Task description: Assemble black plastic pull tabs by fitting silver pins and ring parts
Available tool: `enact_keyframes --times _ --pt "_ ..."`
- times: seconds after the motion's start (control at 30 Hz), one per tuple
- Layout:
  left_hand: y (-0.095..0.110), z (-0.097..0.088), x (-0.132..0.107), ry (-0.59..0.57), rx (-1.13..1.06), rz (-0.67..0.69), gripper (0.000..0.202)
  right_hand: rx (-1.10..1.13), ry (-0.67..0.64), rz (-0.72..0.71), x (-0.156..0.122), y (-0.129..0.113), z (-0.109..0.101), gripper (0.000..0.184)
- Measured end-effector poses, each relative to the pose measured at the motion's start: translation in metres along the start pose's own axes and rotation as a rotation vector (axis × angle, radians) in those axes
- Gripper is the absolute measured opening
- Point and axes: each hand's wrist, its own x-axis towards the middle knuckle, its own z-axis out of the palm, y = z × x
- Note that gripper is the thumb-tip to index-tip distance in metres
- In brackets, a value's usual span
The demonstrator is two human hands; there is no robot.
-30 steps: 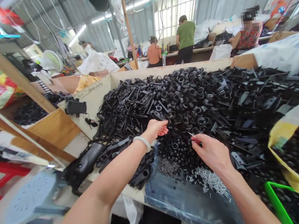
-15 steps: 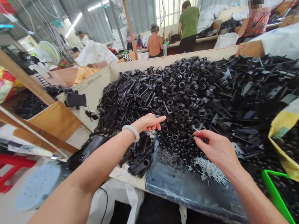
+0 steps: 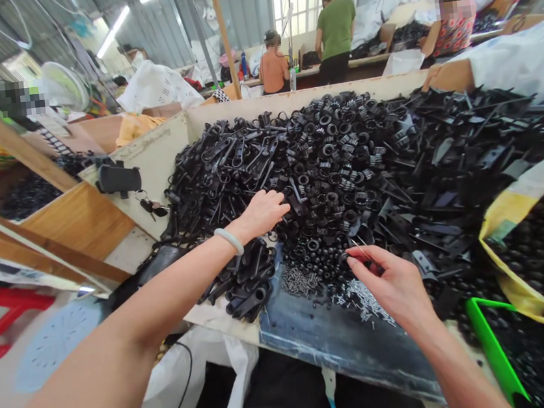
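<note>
- Looking down, in the head view, at a wall-edged work table point(image 3: 168, 157) heaped with black plastic parts point(image 3: 395, 164).
- Reaching with the left hand point(image 3: 260, 212), palm down, onto the heap; fingers point(image 3: 279, 202) nearly straight and close together, tips touching the parts; impossible to tell whether any piece is caught beneath them.
- Wearing a pale bangle point(image 3: 229, 240) at that wrist, just above a bunch of long black clips point(image 3: 249, 282).
- Pinching a thin metal pin point(image 3: 358, 248) with the right hand point(image 3: 392, 285): thumb and forefinger closed on it, other fingers curled in, pin jutting beyond the fingertips toward the heap.
- Holding that pin just beside a patch of small black rings point(image 3: 320, 260), with loose metal pins point(image 3: 361, 298) scattered on the dark mat point(image 3: 327, 342) under the hand.
- Set well apart: left hand farther up the heap, right hand nearer the table's front edge.
- Lying to the right: a green bin point(image 3: 489, 343) and a yellow sack point(image 3: 514, 216), both holding more black pieces.
- Standing and sitting beyond the far wall: other people point(image 3: 335, 26) at their own benches.
</note>
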Motion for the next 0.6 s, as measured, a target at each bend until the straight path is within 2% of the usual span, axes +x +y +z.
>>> enact_keyframes --times 0.1,0.2,0.27,0.33,0.37,0.43,0.47,0.53,0.6 --pt "0.000 -0.010 -0.001 0.024 -0.032 0.032 0.011 0.261 -0.003 0.072 -0.007 -0.005 0.002 0.034" --pt "0.008 -0.022 -0.005 0.054 -0.139 -0.003 0.012 0.551 -0.027 0.216 -0.015 -0.012 0.004 0.042" --pt "0.024 -0.027 -0.011 0.073 -0.227 -0.045 0.011 0.696 -0.037 0.293 -0.022 -0.018 0.005 0.046" --pt "0.052 -0.028 -0.022 0.079 -0.384 -0.086 0.014 0.789 -0.023 0.310 -0.030 -0.026 0.003 0.045" --pt "0.068 -0.027 -0.030 0.071 -0.498 -0.101 0.016 0.815 -0.007 0.298 -0.034 -0.030 0.001 0.043" --pt "0.103 -0.020 -0.049 -0.001 -1.151 -0.249 0.018 0.821 0.039 0.253 -0.042 -0.038 -0.005 0.038" --pt "0.120 -0.016 -0.059 -0.052 -1.377 -0.315 0.025 0.797 0.061 0.225 -0.046 -0.041 -0.008 0.036" --pt "0.150 -0.004 -0.079 -0.104 -1.628 -0.429 0.038 0.711 0.085 0.171 -0.054 -0.044 -0.014 0.030" --pt "0.172 0.009 -0.097 -0.090 -1.743 -0.509 0.047 0.597 0.069 0.133 -0.061 -0.043 -0.018 0.026"
